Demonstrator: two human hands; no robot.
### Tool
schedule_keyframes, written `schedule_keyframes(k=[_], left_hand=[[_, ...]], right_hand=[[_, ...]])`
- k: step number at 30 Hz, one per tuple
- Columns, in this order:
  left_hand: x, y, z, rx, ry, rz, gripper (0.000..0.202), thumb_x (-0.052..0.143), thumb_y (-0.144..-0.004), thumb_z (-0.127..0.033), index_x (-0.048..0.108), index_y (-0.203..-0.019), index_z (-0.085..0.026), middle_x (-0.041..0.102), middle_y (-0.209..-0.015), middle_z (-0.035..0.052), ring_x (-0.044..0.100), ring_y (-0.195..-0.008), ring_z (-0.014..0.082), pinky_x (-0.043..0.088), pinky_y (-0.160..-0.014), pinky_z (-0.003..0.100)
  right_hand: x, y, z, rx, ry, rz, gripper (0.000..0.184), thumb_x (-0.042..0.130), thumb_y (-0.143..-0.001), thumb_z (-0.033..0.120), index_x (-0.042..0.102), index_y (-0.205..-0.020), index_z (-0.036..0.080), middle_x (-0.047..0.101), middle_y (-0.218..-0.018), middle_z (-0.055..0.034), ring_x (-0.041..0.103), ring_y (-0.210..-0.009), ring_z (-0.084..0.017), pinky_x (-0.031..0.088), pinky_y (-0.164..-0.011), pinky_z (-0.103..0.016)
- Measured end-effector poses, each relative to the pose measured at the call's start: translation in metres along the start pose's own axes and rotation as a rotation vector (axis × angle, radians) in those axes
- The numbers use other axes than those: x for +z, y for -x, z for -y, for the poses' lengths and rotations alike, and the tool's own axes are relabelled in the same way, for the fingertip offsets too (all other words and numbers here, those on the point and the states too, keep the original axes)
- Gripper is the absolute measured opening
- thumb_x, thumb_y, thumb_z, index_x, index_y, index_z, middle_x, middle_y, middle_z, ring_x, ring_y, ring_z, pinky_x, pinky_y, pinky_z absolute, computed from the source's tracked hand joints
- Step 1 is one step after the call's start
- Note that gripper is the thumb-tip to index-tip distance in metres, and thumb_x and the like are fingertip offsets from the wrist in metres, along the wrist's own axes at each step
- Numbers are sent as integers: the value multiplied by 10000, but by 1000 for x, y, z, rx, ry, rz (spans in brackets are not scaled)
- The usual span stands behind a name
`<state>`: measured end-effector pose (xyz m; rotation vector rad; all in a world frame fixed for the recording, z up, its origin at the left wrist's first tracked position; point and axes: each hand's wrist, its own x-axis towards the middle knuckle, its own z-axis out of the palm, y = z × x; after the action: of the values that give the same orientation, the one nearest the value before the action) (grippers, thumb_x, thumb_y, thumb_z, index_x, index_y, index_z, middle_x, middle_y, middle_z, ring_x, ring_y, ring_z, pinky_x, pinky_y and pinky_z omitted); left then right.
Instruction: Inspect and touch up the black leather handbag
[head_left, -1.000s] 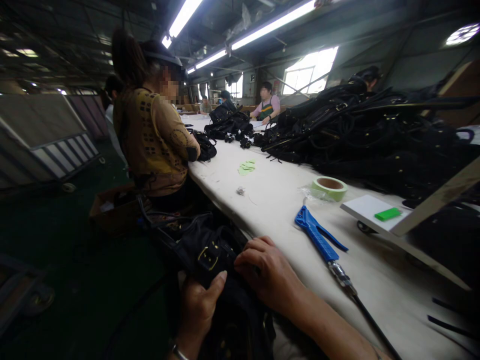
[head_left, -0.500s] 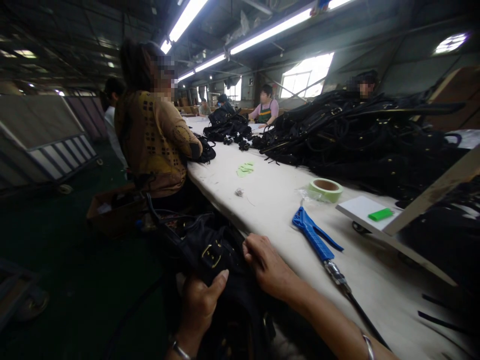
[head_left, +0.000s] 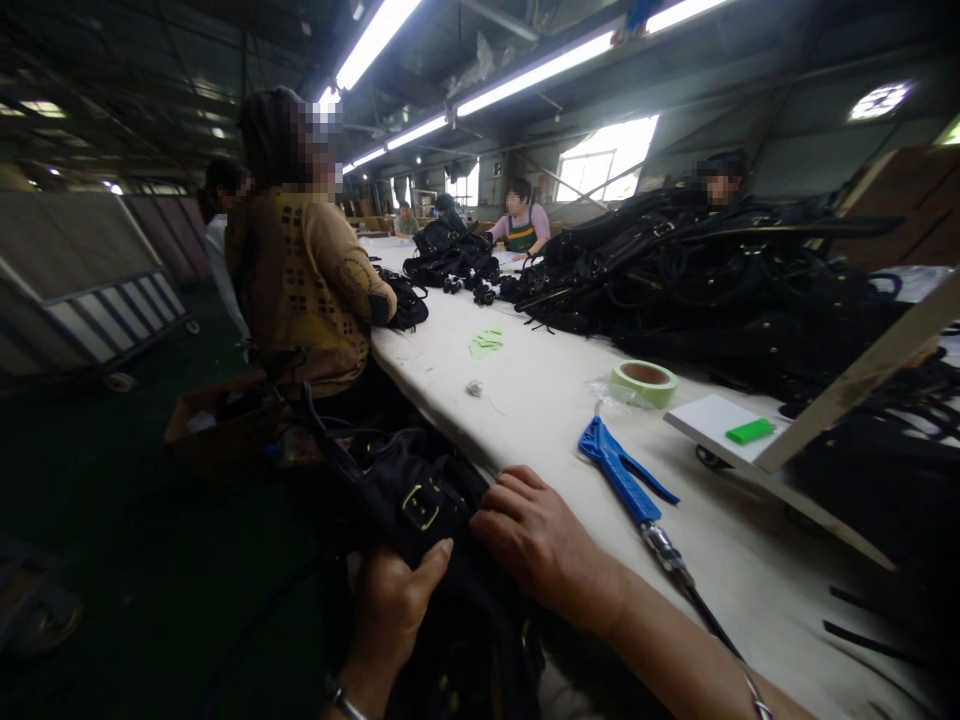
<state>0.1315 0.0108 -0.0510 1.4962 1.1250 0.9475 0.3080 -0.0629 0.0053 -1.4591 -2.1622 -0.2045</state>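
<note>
Lying near right hand, blue air-gun

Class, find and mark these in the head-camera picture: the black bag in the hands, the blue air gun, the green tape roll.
black bag (head_left: pixel 421 506), head view, on its metal buckle
blue air gun (head_left: pixel 616 472), head view, on its handle
green tape roll (head_left: pixel 641 397), head view, on its outer band

Blk leather handbag, gold buckle on strap, upright by table edge
</note>
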Motion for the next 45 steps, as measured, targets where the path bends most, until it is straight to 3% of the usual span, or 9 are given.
schedule_keyframes(k=[4, 11, 15, 20, 25, 29, 34, 41, 45], left_hand=[[-2, -4, 5, 35, -31, 69, 439, 746, -671, -525, 768, -933, -175, 754, -933, 118, 685, -964, 383, 586, -822, 443], [1, -7, 3, 30, 54, 104, 456, 751, -683, -485, 750, -1016, -174, 754, -978, 106, 693, -955, 355, 571, -858, 416], [-4, -7, -9, -17, 104, 182, 451, 743, -689, -482, 743, -995, -151, 752, -977, 110, 698, -932, 334, 563, -864, 411], [-8, -8, -17, -76, 120, 125, 470, 760, -637, -476, 736, -971, -146, 750, -970, 112, 691, -935, 342, 567, -823, 415], [-11, -11, -23, -89, 133, 166, 533, 768, -614, -465, 716, -1027, -133, 744, -1015, 113, 683, -966, 341, 553, -856, 415], [-13, -12, -29, -102, 51, 251, 516, 726, -666, -483, 698, -1033, -121, 736, -1040, 132, 673, -997, 349, 534, -882, 428], [-13, -13, -28, -102, 61, 233, 501, 730, -665, -453, 695, -1044, -128, 736, -1050, 119, 669, -1011, 340, 531, -884, 408], [-12, -14, -29, -122, 83, 225, 522, 744, -656, -433, 695, -1071, -121, 733, -1068, 115, 665, -1019, 336, 537, -858, 381], [-11, -16, -28, -85, -5, 235, 522, 726, -665, -465, 701, -1056, -121, 735, -1045, 112, 660, -1016, 331, 527, -886, 384]], right_hand=[[-8, -8, 4, -108, 128, 80, 279, 438, -989, 163, 586, -753, 180, 593, -784, -49, 467, -734, -189, 397, -805, -376], [-4, -15, -2, -74, 200, 181, 216, 451, -954, 126, 549, -768, 176, 537, -752, -46, 441, -729, -203, 407, -771, -377], [2, -10, -11, -6, 11, 96, 181, 448, -910, 76, 514, -779, 182, 532, -744, -34, 444, -726, -185, 426, -795, -362], [10, 1, -19, 81, -203, -57, 124, 504, -844, 58, 521, -842, 181, 555, -820, -46, 482, -794, -185, 443, -766, -332], [8, 5, -20, 195, -299, -75, 125, 517, -856, 64, 551, -853, 185, 575, -814, -35, 510, -787, -175, 441, -723, -298], [7, 3, -17, 186, -335, -115, 180, 474, -877, 57, 600, -914, 180, 599, -845, -48, 538, -793, -175, 443, -719, -295], [6, 4, -14, 198, -423, -105, 208, 530, -823, 39, 631, -943, 175, 617, -880, -52, 564, -805, -170, 442, -714, -279], [16, 1, -17, 150, -320, -89, 96, 579, -878, 119, 652, -882, 181, 640, -840, -39, 570, -781, -162, 424, -757, -301], [12, -6, -12, 64, -84, -12, 164, 506, -941, 164, 618, -822, 170, 610, -784, -40, 512, -727, -164, 403, -747, -313]])
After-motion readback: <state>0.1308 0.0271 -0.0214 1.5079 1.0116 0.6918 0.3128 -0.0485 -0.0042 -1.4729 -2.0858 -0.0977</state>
